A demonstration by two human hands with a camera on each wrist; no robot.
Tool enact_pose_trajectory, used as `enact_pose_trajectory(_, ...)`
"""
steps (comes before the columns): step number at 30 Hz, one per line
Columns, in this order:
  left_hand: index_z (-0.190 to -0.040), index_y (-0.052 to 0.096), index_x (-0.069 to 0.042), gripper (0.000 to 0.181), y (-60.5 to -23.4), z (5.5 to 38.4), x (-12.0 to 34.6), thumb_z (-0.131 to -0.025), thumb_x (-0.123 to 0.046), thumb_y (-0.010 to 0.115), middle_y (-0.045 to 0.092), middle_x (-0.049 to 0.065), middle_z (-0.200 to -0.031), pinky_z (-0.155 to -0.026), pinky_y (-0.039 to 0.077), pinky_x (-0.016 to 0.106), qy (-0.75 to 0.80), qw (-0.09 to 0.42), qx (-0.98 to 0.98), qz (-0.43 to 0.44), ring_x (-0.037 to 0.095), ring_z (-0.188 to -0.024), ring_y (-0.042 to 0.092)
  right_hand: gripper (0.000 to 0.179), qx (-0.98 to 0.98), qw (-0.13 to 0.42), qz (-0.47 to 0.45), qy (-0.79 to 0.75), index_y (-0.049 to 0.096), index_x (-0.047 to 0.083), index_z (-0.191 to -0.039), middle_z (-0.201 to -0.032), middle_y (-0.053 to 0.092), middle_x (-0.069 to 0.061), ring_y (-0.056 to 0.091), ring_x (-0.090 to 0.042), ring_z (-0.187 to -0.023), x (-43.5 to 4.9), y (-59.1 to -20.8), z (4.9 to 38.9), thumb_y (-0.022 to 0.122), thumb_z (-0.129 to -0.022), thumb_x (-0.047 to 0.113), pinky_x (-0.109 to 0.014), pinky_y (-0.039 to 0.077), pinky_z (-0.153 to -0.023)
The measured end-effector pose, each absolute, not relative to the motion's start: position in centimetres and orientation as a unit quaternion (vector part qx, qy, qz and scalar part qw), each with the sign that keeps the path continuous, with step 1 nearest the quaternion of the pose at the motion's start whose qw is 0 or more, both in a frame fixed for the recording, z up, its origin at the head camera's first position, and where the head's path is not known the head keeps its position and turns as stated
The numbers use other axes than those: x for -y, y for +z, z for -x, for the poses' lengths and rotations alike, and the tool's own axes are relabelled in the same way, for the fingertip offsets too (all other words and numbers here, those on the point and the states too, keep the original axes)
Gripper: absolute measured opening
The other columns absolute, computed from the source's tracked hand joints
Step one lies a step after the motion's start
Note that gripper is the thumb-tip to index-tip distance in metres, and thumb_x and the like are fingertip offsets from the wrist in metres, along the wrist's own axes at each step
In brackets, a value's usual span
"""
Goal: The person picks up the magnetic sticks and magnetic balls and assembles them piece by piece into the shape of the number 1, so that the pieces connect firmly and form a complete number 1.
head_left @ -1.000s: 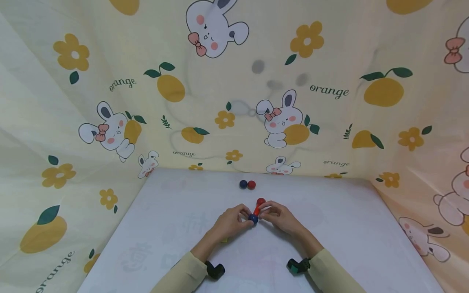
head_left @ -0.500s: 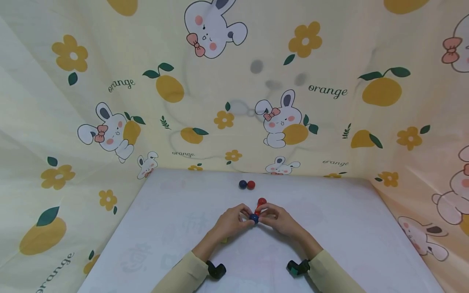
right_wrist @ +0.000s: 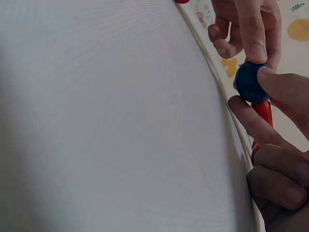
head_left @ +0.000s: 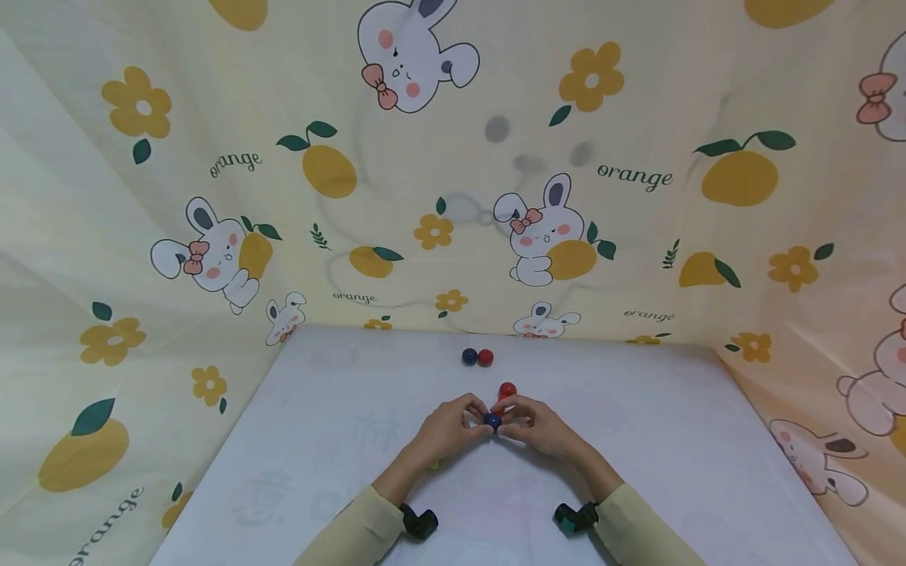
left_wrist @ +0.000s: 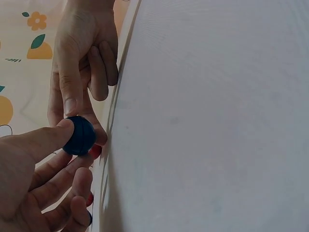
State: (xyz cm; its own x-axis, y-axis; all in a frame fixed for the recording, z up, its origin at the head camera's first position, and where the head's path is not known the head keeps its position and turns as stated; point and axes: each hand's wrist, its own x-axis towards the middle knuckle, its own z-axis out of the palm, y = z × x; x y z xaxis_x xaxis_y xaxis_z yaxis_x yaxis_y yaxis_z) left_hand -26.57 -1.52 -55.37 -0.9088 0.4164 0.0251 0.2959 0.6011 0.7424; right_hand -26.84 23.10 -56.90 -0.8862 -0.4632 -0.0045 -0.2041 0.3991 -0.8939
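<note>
A blue ball (head_left: 492,422) sits on the near end of a red rod (right_wrist: 263,112), with a red ball (head_left: 507,390) at the far end. My left hand (head_left: 447,428) pinches the blue ball from the left, its thumb on the ball in the left wrist view. From the other side my right hand (head_left: 541,427) pinches the same ball, its thumb on it and its index finger beside the rod in the right wrist view. Fingers of the right hand hide part of the rod in the head view.
Farther back on the white table (head_left: 637,440), a dark blue ball (head_left: 470,357) stands beside another red ball (head_left: 485,358). Part of a small yellow piece (head_left: 434,464) shows by my left wrist. A patterned cloth (head_left: 453,259) rises behind the table.
My right hand has shifted slightly toward me and left, from the red rod onto the blue ball. The joined piece has moved a little right, and my left hand has barely moved.
</note>
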Motion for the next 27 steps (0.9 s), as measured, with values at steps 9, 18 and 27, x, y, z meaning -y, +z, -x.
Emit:
enact_pose_trajectory(9,-0.114,0.069,-0.024,0.025,-55.5,26.6,1.5,-0.097,-0.038,0.082,0.077,-0.009,-0.107,-0.078,0.050,0.033,0.402,0.072,-0.890,-0.201,0.006,-0.085,0.062,0.037,-0.830,0.128,0.201,-0.504,0.068,0.021,-0.135,-0.128,0.072,-0.006,0.069,-0.024,-0.115,-22.9,-56.9,26.9,0.080,-0.100,0.023,-0.050,0.053,-0.099)
enact_pose_trajectory(18,-0.116,0.071,-0.024,0.022,-55.6,26.6,1.8,-0.099,-0.037,0.079,0.078,-0.011,-0.107,-0.083,0.053,0.036,0.394,0.069,-0.896,-0.193,0.008,-0.090,0.064,0.036,-0.826,0.126,0.198,-0.512,0.068,0.020,-0.135,-0.129,0.071,-0.006,0.069,-0.027,-0.117,-23.0,-56.9,26.9,0.078,-0.101,0.024,-0.060,0.053,-0.103)
enact_pose_trajectory(27,-0.117,0.073,-0.024,0.018,-55.0,26.6,3.4,-0.102,-0.033,0.077,0.076,-0.012,-0.108,-0.084,0.054,0.039,0.380,0.080,-0.903,-0.186,0.010,-0.091,0.063,0.035,-0.837,0.121,0.176,-0.504,0.067,0.019,-0.136,-0.135,0.068,-0.009,0.065,-0.031,-0.123,-23.1,-56.9,26.9,0.076,-0.103,0.025,-0.063,0.051,-0.106)
